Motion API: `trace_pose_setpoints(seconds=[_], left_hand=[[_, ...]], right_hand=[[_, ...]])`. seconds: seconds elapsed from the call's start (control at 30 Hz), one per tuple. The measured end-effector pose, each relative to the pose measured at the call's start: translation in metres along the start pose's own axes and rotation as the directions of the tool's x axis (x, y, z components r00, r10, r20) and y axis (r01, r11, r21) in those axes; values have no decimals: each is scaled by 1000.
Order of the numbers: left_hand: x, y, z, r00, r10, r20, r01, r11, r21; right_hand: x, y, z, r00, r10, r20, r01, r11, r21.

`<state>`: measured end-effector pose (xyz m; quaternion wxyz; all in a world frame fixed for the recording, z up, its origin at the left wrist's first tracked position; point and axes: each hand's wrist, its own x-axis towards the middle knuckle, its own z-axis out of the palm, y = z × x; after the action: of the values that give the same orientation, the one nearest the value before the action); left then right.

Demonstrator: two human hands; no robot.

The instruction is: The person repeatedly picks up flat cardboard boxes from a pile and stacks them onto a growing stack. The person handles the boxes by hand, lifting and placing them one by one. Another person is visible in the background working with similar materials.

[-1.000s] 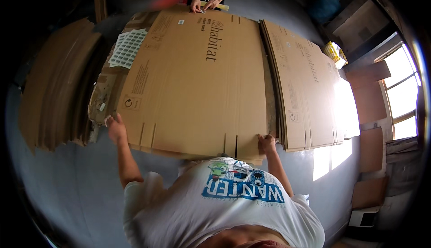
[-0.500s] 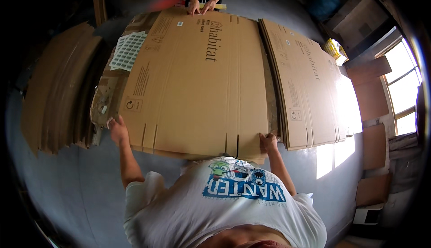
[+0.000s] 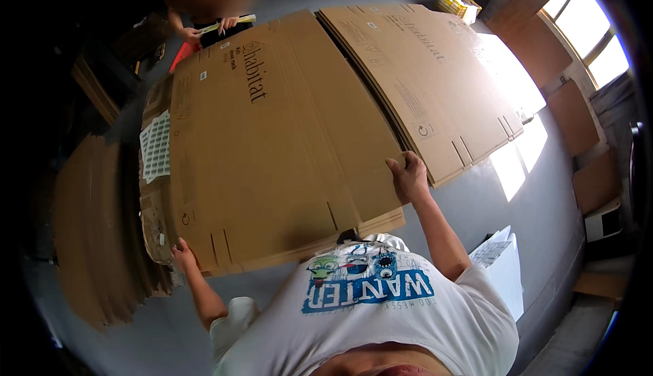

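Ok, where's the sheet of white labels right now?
In the head view the sheet of white labels lies at the left, beside the left edge of the big flattened carton, above the left hand.

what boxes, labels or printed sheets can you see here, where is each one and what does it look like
Flattened cardboard box: centre, large brown sheet with dark print, left hand and right hand gripping its near corners.
Second cardboard stack: to its right, brown flattened sheets, small dark symbols.
Label sheet: left of the held box, white grid of small stickers.
White printed sheets: floor at right, pale rectangle.
Yellow package: far top, small.
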<state>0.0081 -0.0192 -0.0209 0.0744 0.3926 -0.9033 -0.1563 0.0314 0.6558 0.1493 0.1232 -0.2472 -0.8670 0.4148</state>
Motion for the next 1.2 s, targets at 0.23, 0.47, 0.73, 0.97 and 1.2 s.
trace_pose_setpoints(seconds=[0.23, 0.47, 0.73, 0.97, 1.2], left_hand=[[-80, 73, 0, 786, 164, 596, 347, 680, -645], [-297, 308, 43, 437, 648, 624, 657, 243, -713], [-509, 540, 136, 570, 617, 543, 432, 336, -837], [-522, 522, 142, 368, 681, 633, 1, 681, -733], [-262, 306, 77, 745, 618, -252, -661, 632, -404]], right_hand=[[44, -42, -143, 989, -8, -145, -4, 997, -79], [117, 67, -333, 859, -249, -448, -314, 436, -843], [112, 124, -182, 949, -314, 25, 280, 806, -521], [88, 195, -99, 982, 131, 133, -1, 718, -696], [88, 208, -93, 987, 12, 161, 112, 668, -736]])
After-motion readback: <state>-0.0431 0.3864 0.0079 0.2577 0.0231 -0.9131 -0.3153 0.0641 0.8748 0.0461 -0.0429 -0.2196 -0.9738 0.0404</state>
